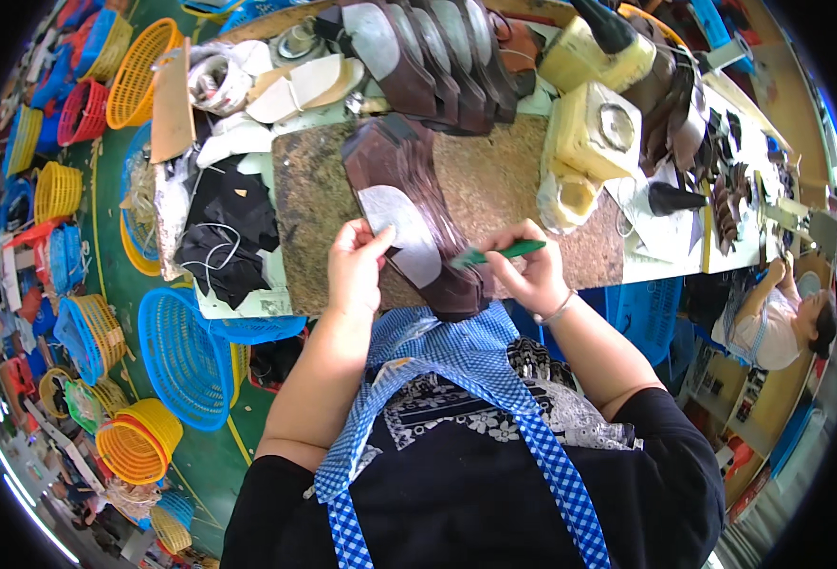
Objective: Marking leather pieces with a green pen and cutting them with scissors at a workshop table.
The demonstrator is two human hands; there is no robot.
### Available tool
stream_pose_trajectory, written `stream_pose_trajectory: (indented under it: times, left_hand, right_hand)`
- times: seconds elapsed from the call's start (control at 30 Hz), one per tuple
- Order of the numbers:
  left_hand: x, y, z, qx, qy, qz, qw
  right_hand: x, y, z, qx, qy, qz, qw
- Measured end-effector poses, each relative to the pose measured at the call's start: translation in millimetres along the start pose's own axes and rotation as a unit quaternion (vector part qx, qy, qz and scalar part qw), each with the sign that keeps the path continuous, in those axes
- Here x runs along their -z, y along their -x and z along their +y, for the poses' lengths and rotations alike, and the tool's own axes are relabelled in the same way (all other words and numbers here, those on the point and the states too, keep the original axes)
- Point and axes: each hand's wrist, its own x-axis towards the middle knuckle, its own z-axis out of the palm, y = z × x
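On the brown work board [309, 180] lies a stack of dark brown leather pieces [388, 156], its near end reaching the table's front edge. The top piece bears a pale grey patch [404, 237]. My left hand [357, 266] pinches the left edge of that piece, thumb lying on the patch. In my right hand [532, 270] is a small brush with a green handle [515, 249]. Its tip meets the stack's right side, beside the patch. Whether the bristles are wet, I cannot tell.
Yellowish square containers [598, 133] stand right of the stack, near a black cone-shaped thing [674, 199]. More brown pieces [428, 62] lie behind. Black scraps [229, 232] rest at left. A blue basket [186, 356] sits below the table; another person [769, 318] is at far right.
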Motion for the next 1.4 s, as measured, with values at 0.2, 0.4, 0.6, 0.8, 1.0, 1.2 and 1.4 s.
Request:
stream_pose_trajectory:
  times: [0.2,0.4,0.6,0.8,1.0,1.2,1.4]
  left_hand:
    - [-3,5,4,0.041,-0.014,0.010,0.999]
    - [-1,6,2,0.049,-0.019,0.014,0.999]
    - [2,12,6,0.063,0.006,0.003,0.998]
    - [2,11,19,0.062,-0.056,-0.053,0.995]
    - [14,35,24,-0.009,-0.060,-0.143,0.988]
    - [36,80,38,-0.142,-0.171,-0.326,0.919]
    - [46,44,112,-0.201,0.016,-0.401,0.894]
  right_hand:
    - [13,35,42,-0.082,0.041,-0.051,0.994]
    - [-41,-66,14,-0.074,-0.195,0.092,0.974]
    - [-46,-74,0,0.017,-0.143,0.073,0.987]
    - [-20,-19,-24,0.207,0.064,-0.034,0.976]
    - [0,-55,-22,0.104,0.237,-0.137,0.956]
    - [-6,-58,-8,0.108,0.334,-0.257,0.900]
    - [14,-54,-2,0.101,0.223,-0.073,0.967]
